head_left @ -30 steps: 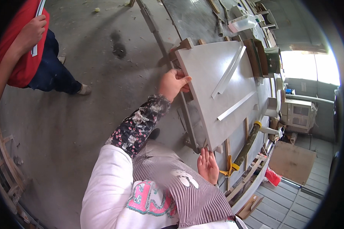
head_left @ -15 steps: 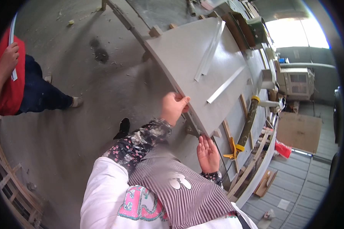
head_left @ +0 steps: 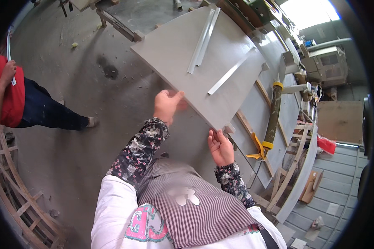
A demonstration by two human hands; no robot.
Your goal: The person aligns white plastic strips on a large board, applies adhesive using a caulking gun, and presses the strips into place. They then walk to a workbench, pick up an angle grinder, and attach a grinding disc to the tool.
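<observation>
A pale grey flat panel lies across the worktable, its near edge facing me. My left hand is closed at that edge, thumb on top; its fingers are blurred and partly hidden below. By the panel's near right corner, my right hand is open, palm up, with slightly bent fingertips at or against the corner. On the panel rest white strips, one pair lying together and a single strip to their right.
Right of the panel, a caulking gun with a yellow trigger lies across wooden slats. A co-worker in a red top stands at left, holding a white strip. Wooden frames stand at lower left; a brown box sits at right.
The panel has shifted left on the table, away from the caulking gun, and my left hand has moved left with its edge. My right hand has stayed by the corner, fingers more bent.
</observation>
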